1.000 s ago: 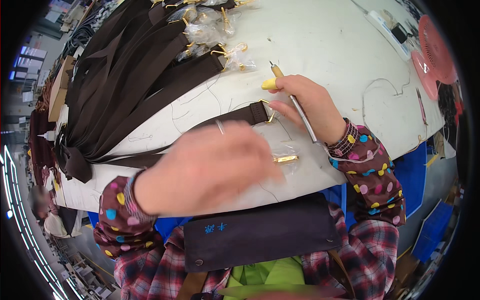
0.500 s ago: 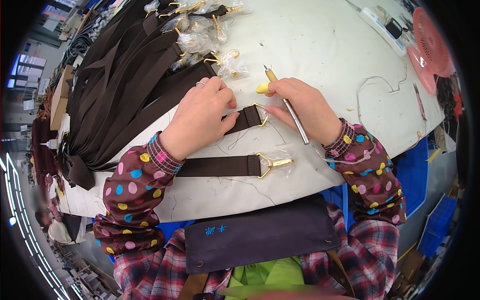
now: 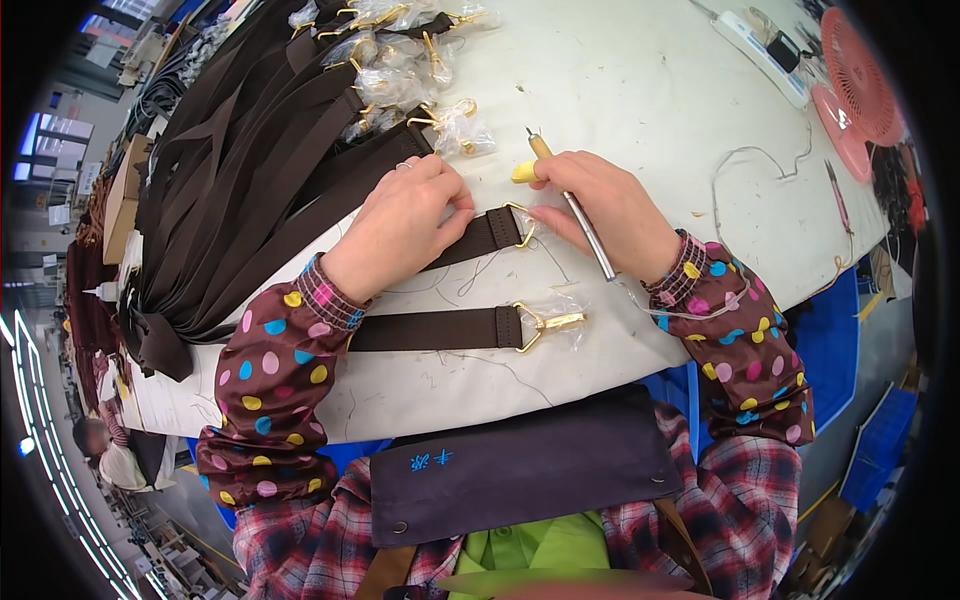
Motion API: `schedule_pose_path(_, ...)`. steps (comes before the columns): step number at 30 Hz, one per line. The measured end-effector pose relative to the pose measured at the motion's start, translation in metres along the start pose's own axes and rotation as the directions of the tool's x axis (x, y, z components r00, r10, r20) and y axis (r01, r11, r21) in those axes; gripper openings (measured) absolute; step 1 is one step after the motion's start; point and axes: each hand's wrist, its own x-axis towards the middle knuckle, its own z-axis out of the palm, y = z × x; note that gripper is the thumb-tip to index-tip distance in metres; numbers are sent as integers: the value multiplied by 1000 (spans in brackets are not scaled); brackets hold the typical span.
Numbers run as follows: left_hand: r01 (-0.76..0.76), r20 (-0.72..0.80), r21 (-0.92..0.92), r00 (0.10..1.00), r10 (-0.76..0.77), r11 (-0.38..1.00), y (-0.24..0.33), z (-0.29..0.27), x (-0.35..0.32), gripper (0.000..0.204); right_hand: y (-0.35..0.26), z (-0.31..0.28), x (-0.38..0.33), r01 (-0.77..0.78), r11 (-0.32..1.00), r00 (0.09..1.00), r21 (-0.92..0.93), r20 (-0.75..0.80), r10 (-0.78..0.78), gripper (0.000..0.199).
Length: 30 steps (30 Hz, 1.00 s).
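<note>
My right hand (image 3: 620, 215) is closed around a corded pen-shaped tool (image 3: 588, 232) with a silver shaft, a brass-coloured collar and a thin forked tip pointing away from me. A yellow cover (image 3: 524, 172) sits on its index fingertip. The right thumb reaches the gold triangular ring (image 3: 522, 225) at the end of a dark brown webbing strap (image 3: 480, 238). My left hand (image 3: 405, 222), a ring on one finger, rests over that strap with thumb and index finger pinched; anything between them is hidden. A second brown strap (image 3: 430, 331) lies nearer, its gold hook (image 3: 550, 324) wrapped in clear plastic.
A large bundle of brown straps (image 3: 230, 170) fills the table's left side, with plastic-wrapped gold hooks (image 3: 395, 85) at its far end. Far right are a pink fan (image 3: 860, 85), a white power strip (image 3: 765, 60) and a red pen-like tool (image 3: 838, 195). Loose threads lie about the white table (image 3: 620, 90).
My left thumb has drawn up off the strap toward the index finger, closing the gap between them. More of the strap shows below it. The right hand has barely moved.
</note>
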Motion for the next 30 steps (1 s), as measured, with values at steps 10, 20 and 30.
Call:
schedule_pose_path(10, -45, -193, 453, 970, 147, 891, -7, -15, -1, 14, -1, -3, 2, -10, 1000, 999, 0, 45, 10, 26)
schedule_pose_path(20, 128, -33, -65, 991, -130, 990, 15, -37, -39, 17, -24, -50, 5, -120, 908, 962, 401, 274, 7, 31)
schedule_pose_path(30, 60, 117, -199, 992, -38, 978, 5, -15, -74, 26, -24, -46, 6, -275, 904, 944, 326, 271, 189, 16)
